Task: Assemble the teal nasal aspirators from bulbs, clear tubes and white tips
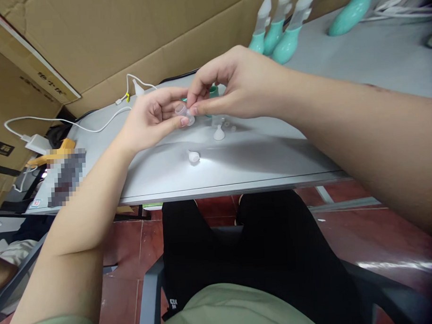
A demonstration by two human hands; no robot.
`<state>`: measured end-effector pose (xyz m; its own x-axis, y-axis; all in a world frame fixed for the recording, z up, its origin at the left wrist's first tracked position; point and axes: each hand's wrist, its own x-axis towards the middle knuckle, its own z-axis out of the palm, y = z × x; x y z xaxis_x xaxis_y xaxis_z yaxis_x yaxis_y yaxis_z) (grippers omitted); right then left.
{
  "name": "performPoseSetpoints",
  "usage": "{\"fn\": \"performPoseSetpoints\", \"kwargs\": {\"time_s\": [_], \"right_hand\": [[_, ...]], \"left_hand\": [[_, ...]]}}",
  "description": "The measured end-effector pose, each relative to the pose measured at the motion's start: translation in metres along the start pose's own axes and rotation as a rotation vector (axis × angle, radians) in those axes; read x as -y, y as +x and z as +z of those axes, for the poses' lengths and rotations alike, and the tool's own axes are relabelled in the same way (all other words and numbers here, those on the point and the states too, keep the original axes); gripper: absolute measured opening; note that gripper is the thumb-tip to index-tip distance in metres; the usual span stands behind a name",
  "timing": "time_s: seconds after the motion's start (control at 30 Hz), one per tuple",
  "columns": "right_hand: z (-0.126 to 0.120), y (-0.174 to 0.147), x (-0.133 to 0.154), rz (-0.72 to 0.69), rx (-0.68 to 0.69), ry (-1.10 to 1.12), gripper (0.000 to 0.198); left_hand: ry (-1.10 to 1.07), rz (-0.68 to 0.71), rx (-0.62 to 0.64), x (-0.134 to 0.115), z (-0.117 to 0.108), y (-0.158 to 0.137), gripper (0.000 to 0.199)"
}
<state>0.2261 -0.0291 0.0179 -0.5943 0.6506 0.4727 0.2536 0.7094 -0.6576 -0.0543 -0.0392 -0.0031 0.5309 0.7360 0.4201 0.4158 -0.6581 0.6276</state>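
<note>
Between the fingertips of my left hand (157, 112) is a small clear plastic cup-shaped part (181, 109), tilted toward me. My right hand (227, 83) meets it from the other side, thumb and forefinger pinched at the part's edge. Behind the right hand, a teal piece (214, 91) stands partly hidden. On the table just below my hands are a white funnel-shaped tip (219, 132) and a small white nozzle piece (193, 156). Tiny clear rings (232, 128) lie beside the funnel-shaped tip.
Several teal bulbs with clear tubes and white tips (286, 43) stand at the back right; another teal bulb (350, 13) is farther right. A white cable (94, 130) and charger (38, 143) lie left, near a yellow tool (65, 147). Cardboard (126, 33) walls the back.
</note>
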Motion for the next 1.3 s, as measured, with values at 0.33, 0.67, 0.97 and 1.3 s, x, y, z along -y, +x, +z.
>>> {"fn": "performPoseSetpoints", "kwargs": {"time_s": [0.33,0.67,0.97,1.3], "right_hand": [[-0.001,-0.004,0.011,-0.002,-0.004,0.052,0.009],[-0.001,-0.003,0.012,0.009,-0.014,0.036,0.024],[-0.003,-0.003,0.003,-0.097,-0.029,0.101,0.027],[0.018,0.004,-0.017,-0.233,-0.196,0.073,0.046]], "left_hand": [[0.023,-0.033,-0.072,0.011,0.001,0.005,0.088],[-0.007,-0.020,-0.090,0.002,0.003,0.002,0.081],[-0.113,0.013,-0.131,0.014,0.004,0.004,0.090],[-0.260,0.203,-0.258,0.084,0.004,0.034,0.088]]}}
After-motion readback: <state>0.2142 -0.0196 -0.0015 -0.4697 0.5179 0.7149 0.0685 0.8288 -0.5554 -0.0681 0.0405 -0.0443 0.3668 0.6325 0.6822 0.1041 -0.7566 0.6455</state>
